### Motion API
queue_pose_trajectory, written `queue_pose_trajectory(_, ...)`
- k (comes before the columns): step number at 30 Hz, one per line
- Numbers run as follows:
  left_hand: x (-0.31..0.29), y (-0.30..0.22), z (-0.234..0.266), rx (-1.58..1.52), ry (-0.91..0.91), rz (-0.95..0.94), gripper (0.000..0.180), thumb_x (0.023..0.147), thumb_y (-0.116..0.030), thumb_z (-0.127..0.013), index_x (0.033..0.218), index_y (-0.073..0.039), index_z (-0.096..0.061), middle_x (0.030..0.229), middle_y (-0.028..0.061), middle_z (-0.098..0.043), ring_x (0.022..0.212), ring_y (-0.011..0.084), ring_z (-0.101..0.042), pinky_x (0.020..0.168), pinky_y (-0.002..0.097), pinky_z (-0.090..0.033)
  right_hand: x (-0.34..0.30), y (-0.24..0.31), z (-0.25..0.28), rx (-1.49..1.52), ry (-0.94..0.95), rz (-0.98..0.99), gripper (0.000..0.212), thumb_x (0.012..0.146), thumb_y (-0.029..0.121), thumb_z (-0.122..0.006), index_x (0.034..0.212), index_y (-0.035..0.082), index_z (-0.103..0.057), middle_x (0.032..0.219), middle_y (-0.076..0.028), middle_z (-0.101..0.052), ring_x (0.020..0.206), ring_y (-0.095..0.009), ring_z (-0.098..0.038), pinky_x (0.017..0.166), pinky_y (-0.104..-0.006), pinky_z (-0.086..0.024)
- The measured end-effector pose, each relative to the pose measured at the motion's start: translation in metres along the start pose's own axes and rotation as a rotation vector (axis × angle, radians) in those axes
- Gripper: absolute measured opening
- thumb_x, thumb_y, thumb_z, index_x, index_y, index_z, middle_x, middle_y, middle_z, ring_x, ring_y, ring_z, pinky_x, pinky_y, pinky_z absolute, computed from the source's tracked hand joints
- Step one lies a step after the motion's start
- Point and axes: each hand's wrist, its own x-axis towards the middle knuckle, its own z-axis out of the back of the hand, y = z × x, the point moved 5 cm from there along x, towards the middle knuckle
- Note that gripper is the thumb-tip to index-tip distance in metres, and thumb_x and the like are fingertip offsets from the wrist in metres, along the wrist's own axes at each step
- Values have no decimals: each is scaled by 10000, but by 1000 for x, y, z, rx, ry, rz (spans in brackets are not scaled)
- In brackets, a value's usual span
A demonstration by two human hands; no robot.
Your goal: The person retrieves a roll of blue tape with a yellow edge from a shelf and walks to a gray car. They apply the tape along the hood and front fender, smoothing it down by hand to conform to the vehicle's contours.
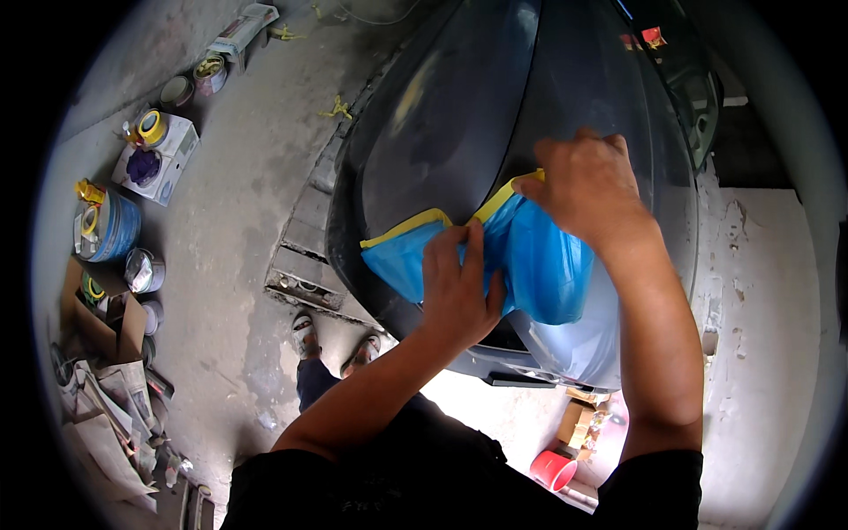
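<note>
A blue plastic masking film (552, 265) with yellow masking tape (415, 223) along its upper edge lies across the corner of a dark grey car (450, 115). My left hand (464, 287) is closed at the film's middle, its fingertips on the taped edge. Farther right, my right hand (590, 185) pinches the yellow strip with bent fingers. Between and below my hands the film hangs in loose folds. On the left, its taped edge runs over the dark panel.
Paint cans (210, 75), a white box (177, 163), a blue drum (115, 225) and a cardboard box (131, 327) line the left wall. A grated floor channel (305, 256) runs beside the car. Behind it stands a red bucket (554, 471).
</note>
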Motion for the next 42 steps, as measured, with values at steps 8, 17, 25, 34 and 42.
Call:
queue_pose_trajectory(8, 3, -2, -6, 100, 9, 15, 779, 832, -63, -718, 1498, 76, -338, 1352, 269, -405, 1250, 451, -414, 1041, 577, -334, 6, -4, -3, 22, 47, -14, 302, 907, 379, -723, 928, 86, -792, 866, -108, -743, 1035, -253, -672, 984, -491, -463)
queue_pose_trajectory(17, 5, -4, -7, 221, 21, 11, 774, 819, -196, -701, 1493, 35, -400, 1348, 232, -438, 1229, 424, -447, 1005, 556, -370, 16, -1, -7, 15, 101, -21, 346, 912, 408, -721, 991, 80, -800, 947, -115, -753, 1076, -263, -664, 1010, -488, -445)
queue_pose_trajectory(25, 8, -3, -1, 274, 54, -29, 771, 831, -231, -703, 1485, 49, -407, 1337, 233, -452, 1222, 417, -466, 989, 542, -379, 21, 1, -2, 34, 140, -6, 339, 915, 390, -723, 1027, 78, -792, 977, -109, -752, 1101, -261, -654, 1001, -495, -444)
queue_pose_trajectory(34, 0, -2, -2, 224, 105, -46, 797, 807, -171, -724, 1498, 44, -389, 1357, 227, -428, 1260, 417, -434, 1025, 561, -344, 21, 1, -7, 15, 177, 2, 265, 922, 327, -715, 1018, 91, -786, 985, -89, -749, 1077, -255, -650, 1002, -506, -443)
queue_pose_trajectory(42, -7, 11, -2, 198, 100, -5, 753, 803, -79, -624, 1501, 61, -379, 1344, 236, -418, 1261, 426, -399, 1063, 565, -300, 22, -4, -10, 95, 135, 84, 186, 882, 180, -678, 1018, 110, -784, 1023, -82, -746, 1077, -263, -641, 979, -485, -423)
